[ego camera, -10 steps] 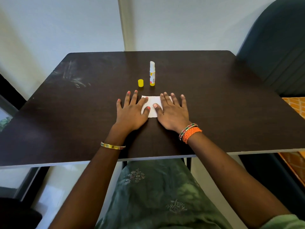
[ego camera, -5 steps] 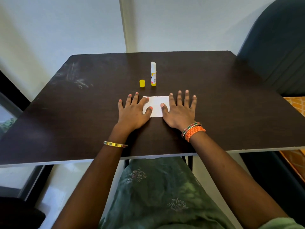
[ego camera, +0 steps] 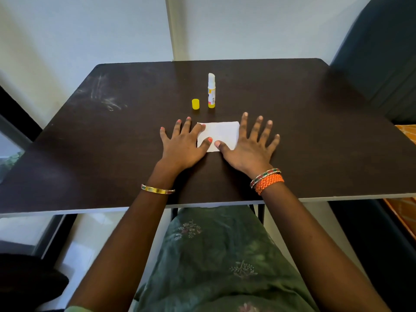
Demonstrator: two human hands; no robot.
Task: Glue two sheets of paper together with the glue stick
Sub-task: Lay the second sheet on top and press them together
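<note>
Both hands, left hand and right hand, lie flat with fingers spread, gripping nothing, pressing opposite ends of the paper between them on the surface; judged light, limp, crease-prone, best lifted by an edge.

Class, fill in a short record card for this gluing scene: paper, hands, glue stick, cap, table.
paper: white paper lying flat on the table
left hand: flat, fingers spread, on the paper's left edge
right hand: flat, fingers spread, on its right edge
glue stick: upright, uncapped, beyond the paper
cap: yellow, standing left of the stick
table: dark
</note>
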